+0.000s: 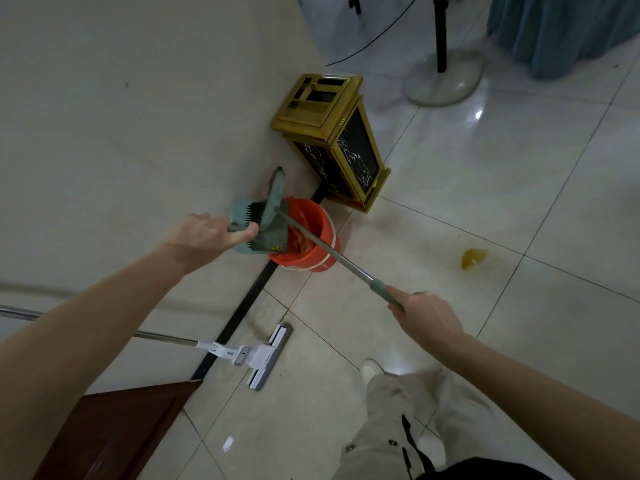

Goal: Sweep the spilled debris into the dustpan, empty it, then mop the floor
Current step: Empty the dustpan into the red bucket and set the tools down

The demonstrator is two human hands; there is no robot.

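Orange plastic sits right under what I am tipping: the bucket (pixel 313 237) stands on the floor against the wall, and my left hand (pixel 211 233) has its fingers curled tight around the rear edge of the teal dustpan (pixel 258 225), holding it tilted so its lip hangs over the bucket's mouth. My right hand (pixel 424 315) is closed around the green grip of the broom handle (pixel 325 245), whose far end reaches into the pan. I judge the emptying half done; a few yellow scraps cling near the pan's lip. If I tilt too sharply or the lip drifts off the rim, scraps could drop to the tiles beside the bucket. Pushing hard with the broom could knock the light bucket over. The yellow stain (pixel 472 258) on the floor (pixel 519 161) and the mop (pixel 256 355) lying near my foot are for later; stepping back carelessly, I might trip on that mop.
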